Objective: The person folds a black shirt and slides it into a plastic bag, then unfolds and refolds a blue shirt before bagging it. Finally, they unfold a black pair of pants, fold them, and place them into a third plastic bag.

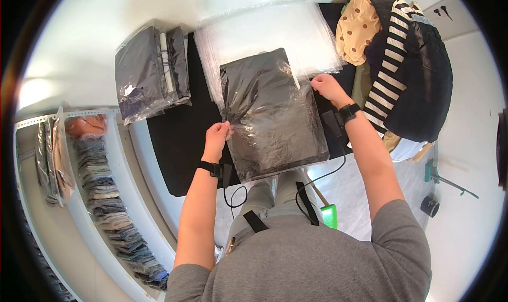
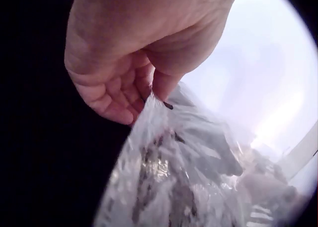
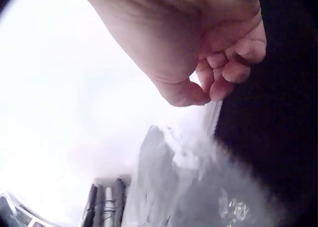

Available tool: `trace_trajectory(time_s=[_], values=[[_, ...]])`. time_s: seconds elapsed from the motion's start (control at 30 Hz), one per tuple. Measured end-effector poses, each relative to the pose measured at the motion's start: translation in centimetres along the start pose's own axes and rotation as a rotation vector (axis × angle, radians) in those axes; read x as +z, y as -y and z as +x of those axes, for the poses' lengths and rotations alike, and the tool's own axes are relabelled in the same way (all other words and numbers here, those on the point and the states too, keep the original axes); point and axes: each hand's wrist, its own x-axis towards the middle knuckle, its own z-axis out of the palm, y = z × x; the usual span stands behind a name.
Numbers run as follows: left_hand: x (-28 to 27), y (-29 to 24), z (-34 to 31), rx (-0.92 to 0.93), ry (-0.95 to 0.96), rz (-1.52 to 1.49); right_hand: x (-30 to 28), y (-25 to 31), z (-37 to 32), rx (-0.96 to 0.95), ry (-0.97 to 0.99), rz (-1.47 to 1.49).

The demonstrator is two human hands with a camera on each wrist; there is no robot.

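Note:
A dark folded garment [image 1: 267,85] lies in a clear plastic bag [image 1: 280,143] in front of the person. The garment's upper end stands out toward the back, over a stack of empty clear bags. At the bag's left edge my left hand [image 1: 216,140] pinches the film between thumb and fingers; the left wrist view shows the crumpled plastic [image 2: 164,152] drawn up to the fingertips. My right hand [image 1: 330,89] is at the bag's upper right corner, thumb and forefinger pinched together at its edge. In the right wrist view the loose film [image 3: 184,172] spreads below the right hand [image 3: 198,53].
The clear bag stack [image 1: 254,32] covers the back of the black table [image 1: 172,159]. Bagged dark garments [image 1: 140,74] stand at the left. Loose clothes [image 1: 413,80], some striped or dotted, pile up at the right. A rack [image 1: 106,196] of packed clothes is at lower left.

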Motion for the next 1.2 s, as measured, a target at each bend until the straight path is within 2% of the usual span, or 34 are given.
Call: trace_trajectory(time_s=[0.03,0.07,0.23,0.47,0.57,0.67,0.77,0.83,0.97,1.07,1.1,1.2], values=[[-0.4,0.2,0.0,-0.004,0.001,-0.001,-0.8,-0.9,-0.1,0.022,-0.006,-0.021],[-0.7,0.4,0.1,-0.012,-0.008,-0.007,-1.7,-1.7,-0.1,0.166,0.030,-0.012],[-0.6,-0.9,-1.3,-0.069,-0.036,-0.037,-0.1,0.0,-4.2,0.307,0.147,0.094],[-1.2,0.3,-1.1,-0.024,0.064,-0.015,3.5,-1.2,-7.1,0.146,0.112,0.238],[-1.7,0.5,-1.4,0.025,0.028,0.004,3.1,-2.9,-7.9,0.159,0.147,0.290],[-2.6,0.9,-2.3,-0.018,0.039,0.100,2.7,-3.7,-9.6,0.294,0.225,0.387],[-3.2,1.7,-3.3,-0.066,0.080,0.214,3.0,-4.5,-11.3,0.387,0.308,0.317],[-3.1,1.3,-4.5,-0.171,0.100,0.055,3.1,-5.1,-12.2,0.380,0.304,0.345],[-3.8,2.4,-5.1,-0.136,0.139,0.056,3.3,-5.8,-13.4,0.346,0.306,0.449],[-3.6,2.0,-5.5,-0.090,0.146,-0.078,3.1,-3.7,-14.5,0.312,0.274,0.613],[-3.6,1.1,-5.7,-0.067,0.166,-0.114,2.8,-2.3,-14.8,0.295,0.262,0.713],[-2.9,-3.2,-7.5,0.015,0.174,-0.185,1.7,0.9,-15.4,0.203,0.229,0.773]])
